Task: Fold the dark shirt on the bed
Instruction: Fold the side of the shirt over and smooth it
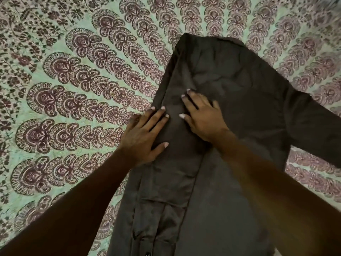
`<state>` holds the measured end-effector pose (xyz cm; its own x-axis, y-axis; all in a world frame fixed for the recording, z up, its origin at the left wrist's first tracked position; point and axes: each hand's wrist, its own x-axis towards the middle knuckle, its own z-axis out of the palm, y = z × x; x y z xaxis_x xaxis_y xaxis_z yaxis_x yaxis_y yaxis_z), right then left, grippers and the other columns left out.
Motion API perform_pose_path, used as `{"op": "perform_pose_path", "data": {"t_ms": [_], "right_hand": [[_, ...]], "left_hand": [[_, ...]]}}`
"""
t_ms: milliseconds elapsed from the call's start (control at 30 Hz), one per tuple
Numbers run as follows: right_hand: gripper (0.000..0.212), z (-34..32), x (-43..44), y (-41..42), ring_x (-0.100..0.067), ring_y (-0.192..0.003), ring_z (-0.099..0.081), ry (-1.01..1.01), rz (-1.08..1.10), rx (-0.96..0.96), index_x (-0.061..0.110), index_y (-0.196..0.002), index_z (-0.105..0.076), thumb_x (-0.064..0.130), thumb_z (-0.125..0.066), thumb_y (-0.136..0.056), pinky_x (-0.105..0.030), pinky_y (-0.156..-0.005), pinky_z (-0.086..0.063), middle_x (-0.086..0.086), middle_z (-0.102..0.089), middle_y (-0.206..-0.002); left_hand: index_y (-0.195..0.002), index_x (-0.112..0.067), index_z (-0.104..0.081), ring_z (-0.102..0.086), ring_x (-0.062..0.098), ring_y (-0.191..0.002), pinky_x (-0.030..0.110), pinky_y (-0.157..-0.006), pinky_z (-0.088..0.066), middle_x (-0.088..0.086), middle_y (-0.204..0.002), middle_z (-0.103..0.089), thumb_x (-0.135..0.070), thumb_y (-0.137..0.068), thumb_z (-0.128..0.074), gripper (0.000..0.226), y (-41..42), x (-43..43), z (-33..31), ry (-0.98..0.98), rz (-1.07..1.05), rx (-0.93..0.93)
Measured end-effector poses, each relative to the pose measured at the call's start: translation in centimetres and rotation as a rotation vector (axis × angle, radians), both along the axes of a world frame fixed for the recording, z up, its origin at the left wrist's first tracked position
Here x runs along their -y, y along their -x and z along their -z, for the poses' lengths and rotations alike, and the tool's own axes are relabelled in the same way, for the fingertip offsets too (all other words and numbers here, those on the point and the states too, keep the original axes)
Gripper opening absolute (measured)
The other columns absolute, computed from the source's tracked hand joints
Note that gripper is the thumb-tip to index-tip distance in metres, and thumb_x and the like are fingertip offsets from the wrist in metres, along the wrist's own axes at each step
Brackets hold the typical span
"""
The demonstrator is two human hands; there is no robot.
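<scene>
The dark shirt (pixel 230 100) lies flat on the bed, running from the near edge of the view up to the middle. Its left side is folded inward, leaving a straight left edge, and one sleeve (pixel 313 133) sticks out to the right. My left hand (pixel 145 133) rests flat on the folded left edge with its fingers spread. My right hand (pixel 201 115) presses flat on the cloth just to the right of it, fingers apart. Neither hand grips any cloth.
The bed is covered by a green sheet (pixel 73 89) printed with maroon paisley rows, spreading out on all sides of the shirt. A small dark button or tag (pixel 147 254) shows at the shirt's near edge.
</scene>
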<state>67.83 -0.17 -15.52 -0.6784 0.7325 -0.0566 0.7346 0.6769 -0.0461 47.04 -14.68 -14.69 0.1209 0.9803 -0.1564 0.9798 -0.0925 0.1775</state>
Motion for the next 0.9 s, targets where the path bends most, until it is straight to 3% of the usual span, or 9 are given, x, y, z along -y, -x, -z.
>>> {"op": "perform_pose_path", "data": {"t_ms": [67,133,233,300,433,533,633,767,900], "right_hand": [[0.068,-0.2,-1.5,0.2,-0.037,-0.143,-0.04,-0.001,0.161,-0.012,0.017,-0.151,-0.048,0.06,-0.029,-0.102,-0.055,-0.107,-0.036,-0.013,-0.039,-0.161],[0.062,-1.0,-2.7,1.2,-0.04,-0.142,-0.037,-0.019,0.187,-0.082,0.017,-0.148,-0.049,0.057,-0.033,-0.104,-0.056,-0.107,-0.033,-0.015,-0.038,-0.16],[0.05,-2.0,-4.5,3.4,-0.038,-0.146,-0.032,-0.113,-0.066,-0.095,0.03,-0.152,-0.044,0.041,-0.043,-0.103,-0.056,-0.105,-0.032,-0.01,-0.028,-0.166],[0.056,-2.5,-6.6,4.8,-0.039,-0.147,-0.028,-0.124,-0.216,-0.025,0.034,-0.147,-0.047,0.026,-0.055,-0.092,-0.058,-0.105,-0.033,-0.007,-0.021,-0.169],[0.048,-4.4,-11.8,7.6,-0.045,-0.149,-0.017,-0.071,-0.181,0.152,0.015,-0.122,-0.063,0.011,-0.069,-0.074,-0.065,-0.107,-0.032,-0.007,-0.013,-0.17],[0.036,-6.0,-16.1,9.3,-0.045,-0.143,-0.023,-0.052,-0.226,0.24,0.008,-0.109,-0.07,0.015,-0.069,-0.073,-0.065,-0.109,-0.028,-0.009,-0.03,-0.159],[0.026,-7.0,-19.2,10.3,-0.043,-0.137,-0.028,-0.009,-0.339,0.346,0.011,-0.101,-0.074,0.022,-0.069,-0.079,-0.062,-0.108,-0.028,-0.01,-0.041,-0.141],[0.041,-6.6,-21.8,10.9,-0.041,-0.138,-0.023,0.083,-0.369,0.418,0.021,-0.106,-0.074,0.057,-0.06,-0.093,-0.063,-0.109,-0.026,-0.009,-0.038,-0.141],[0.04,-5.0,-23.0,10.5,-0.038,-0.134,-0.024,0.191,-0.269,0.352,0.026,-0.106,-0.069,0.062,-0.058,-0.094,-0.058,-0.108,-0.025,-0.008,-0.038,-0.134]], "left_hand": [[-0.164,-0.028,-0.017,-0.012,0.021,-0.159,0.052,-0.117,-0.026,-0.006,-0.173,-0.008,-0.069,-0.096,-0.034,0.082,0.1,0.0,0.6,-0.001,0.005,-0.019],[-0.164,-0.03,-0.013,-0.01,0.02,-0.159,0.054,-0.117,-0.026,-0.009,-0.173,-0.005,-0.069,-0.097,-0.033,0.08,0.1,0.0,0.8,-0.015,0.002,-0.022],[-0.164,-0.032,-0.011,-0.012,0.022,-0.159,0.055,-0.116,-0.024,-0.01,-0.173,-0.004,-0.068,-0.098,-0.033,0.078,0.2,-0.3,0.9,-0.023,0.019,-0.041],[-0.164,-0.032,-0.013,-0.014,0.022,-0.159,0.055,-0.115,-0.024,-0.01,-0.173,-0.005,-0.068,-0.098,-0.034,0.079,0.3,-0.4,0.8,-0.02,0.025,-0.048],[-0.164,-0.032,-0.015,-0.014,0.022,-0.159,0.054,-0.113,-0.024,-0.01,-0.173,-0.005,-0.068,-0.096,-0.036,0.08,0.2,-0.5,0.6,-0.019,0.026,-0.049],[-0.164,-0.032,-0.017,-0.014,0.022,-0.159,0.056,-0.114,-0.025,-0.01,-0.173,-0.006,-0.067,-0.096,-0.038,0.079,0.4,-0.6,0.6,-0.01,0.018,-0.03],[-0.163,-0.032,-0.019,-0.017,0.023,-0.158,0.057,-0.112,-0.028,-0.01,-0.172,-0.008,-0.067,-0.095,-0.04,0.08,0.4,-0.7,0.6,-0.013,0.014,-0.017],[-0.163,-0.031,-0.021,-0.019,0.023,-0.158,0.057,-0.111,-0.03,-0.009,-0.172,-0.011,-0.066,-0.094,-0.044,0.081,0.4,-0.7,0.5,-0.027,0.012,0.011],[-0.163,-0.031,-0.022,-0.021,0.023,-0.157,0.058,-0.11,-0.031,-0.009,-0.172,-0.012,-0.065,-0.093,-0.047,0.081,0.5,-0.8,0.5,-0.028,0.007,0.028]]}}
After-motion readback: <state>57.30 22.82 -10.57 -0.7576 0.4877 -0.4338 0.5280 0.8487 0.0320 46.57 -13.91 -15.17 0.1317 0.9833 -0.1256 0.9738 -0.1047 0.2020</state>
